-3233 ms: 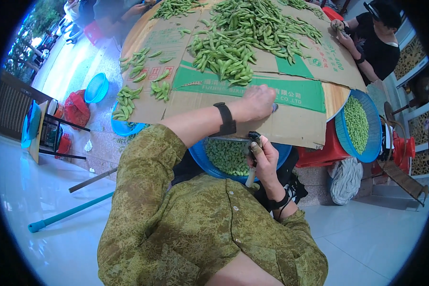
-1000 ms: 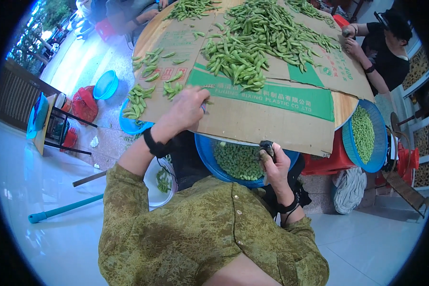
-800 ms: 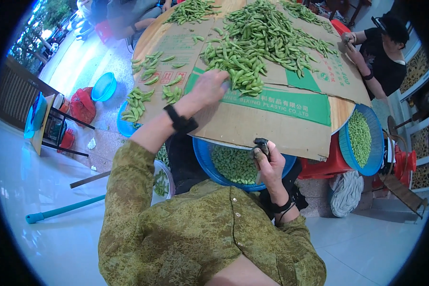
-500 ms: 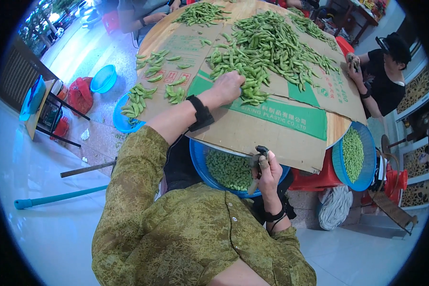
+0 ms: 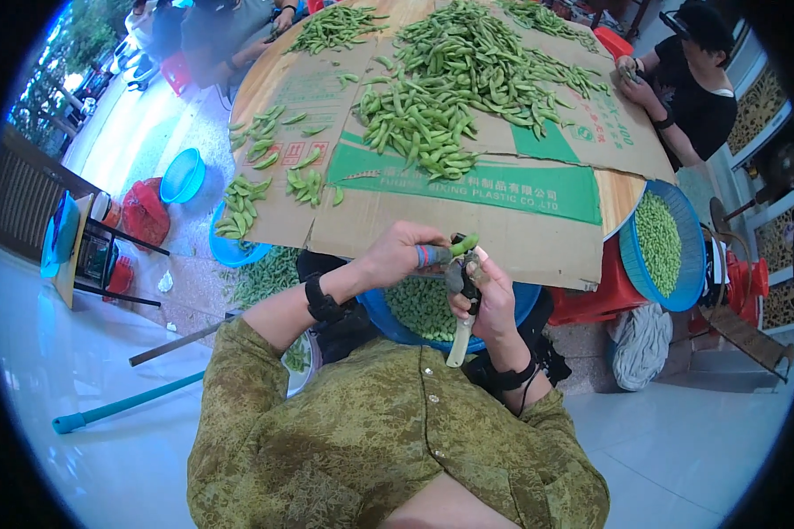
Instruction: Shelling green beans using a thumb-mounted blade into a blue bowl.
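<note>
My left hand (image 5: 403, 253) pinches a green bean pod (image 5: 465, 244) over the near edge of the table. In my right hand (image 5: 494, 295) is a small hand tool with a dark upper part and a pale handle (image 5: 459, 342) pointing down; its exact kind is not clear. The two hands meet at the pod, whose lower end is hidden by the fingers. Below them, a blue basin (image 5: 528, 301) holds shelled green beans (image 5: 419, 304). A large heap of pods (image 5: 459, 84) lies on flattened cardboard (image 5: 397, 216) across the round table.
Smaller pod clusters (image 5: 243, 204) lie at the table's left. Another blue basket (image 5: 699, 264) of shelled beans stands at right on a red stool. A person in black (image 5: 697, 97) sits at the far right, handling something; another person's arms show at far left. Pods cover the floor (image 5: 269, 273).
My left hand has drawn back from the heap toward me with a pod and met my right hand. The tool's pale handle now points down. The whole view has shifted slightly.
</note>
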`<state>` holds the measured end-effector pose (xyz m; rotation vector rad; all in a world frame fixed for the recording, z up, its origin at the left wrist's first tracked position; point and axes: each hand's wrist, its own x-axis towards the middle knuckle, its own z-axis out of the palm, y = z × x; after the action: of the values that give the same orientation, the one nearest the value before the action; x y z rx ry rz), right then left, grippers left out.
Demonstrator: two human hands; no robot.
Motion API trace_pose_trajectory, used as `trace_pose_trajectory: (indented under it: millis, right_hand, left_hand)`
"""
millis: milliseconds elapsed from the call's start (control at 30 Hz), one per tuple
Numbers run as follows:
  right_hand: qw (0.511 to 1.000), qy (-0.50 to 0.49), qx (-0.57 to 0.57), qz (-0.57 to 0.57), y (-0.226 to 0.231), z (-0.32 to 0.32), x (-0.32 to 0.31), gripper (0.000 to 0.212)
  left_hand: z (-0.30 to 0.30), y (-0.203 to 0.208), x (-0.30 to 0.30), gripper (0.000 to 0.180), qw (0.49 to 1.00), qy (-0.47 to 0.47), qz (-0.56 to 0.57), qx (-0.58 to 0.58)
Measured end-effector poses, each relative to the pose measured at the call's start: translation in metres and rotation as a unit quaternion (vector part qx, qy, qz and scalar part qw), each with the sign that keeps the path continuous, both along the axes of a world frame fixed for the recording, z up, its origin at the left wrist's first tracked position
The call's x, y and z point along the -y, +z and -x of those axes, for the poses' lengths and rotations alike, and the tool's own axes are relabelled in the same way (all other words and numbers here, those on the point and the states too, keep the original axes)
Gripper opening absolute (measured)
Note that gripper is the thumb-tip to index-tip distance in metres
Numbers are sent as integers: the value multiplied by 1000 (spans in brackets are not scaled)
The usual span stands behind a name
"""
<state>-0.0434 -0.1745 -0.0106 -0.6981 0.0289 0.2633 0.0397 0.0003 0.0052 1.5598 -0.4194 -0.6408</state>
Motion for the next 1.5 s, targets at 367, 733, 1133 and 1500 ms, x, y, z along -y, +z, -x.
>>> trace_pose_trajectory:
  millis: [367,733,1133,1500]
  right_hand:
    - [1000,-15,-11,11,-8,4,-1,36]
    - [989,93,-28,-112,-4,8,1,33]
    - [994,17,-104,20,-10,6,-9,16]
    - [979,-72,27,191,-9,-5,-16,20]
  left_hand:
    - [8,-6,1,15,969,-20,-36,243]
    - [9,-10,-12,12,949,-68,152,-267]
    - [31,-4,-10,41,799,-24,-197,567]
    - [26,4,-8,21,996,19,-53,69]
